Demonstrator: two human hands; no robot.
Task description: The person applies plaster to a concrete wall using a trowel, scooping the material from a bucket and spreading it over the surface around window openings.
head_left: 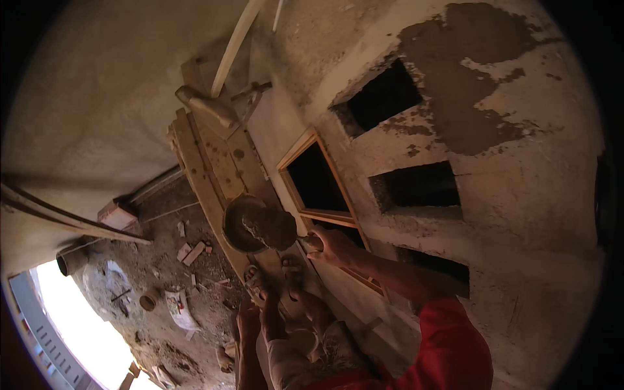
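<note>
My right hand (333, 247) is closed round the handle of a trowel (311, 243). A heaped lump of wet grey mortar (274, 229) covers the trowel's blade. Beneath and just left of it, a round mortar pan (231, 229) rests on the scaffold planks. My left hand (247, 321) hangs low beside my left leg; its fingers are too dark to make out. To the right rises a rough wall (520, 214), with a dark wet mortar patch (458, 84) high on it.
I stand in sandals on narrow wooden planks (221, 159) above a rubble-strewn floor (156, 260). The wall has several dark rectangular openings and a wooden window frame (318, 212). Farther along lie boards and a pale bundle (208, 107). A white sack (181, 311) lies below left.
</note>
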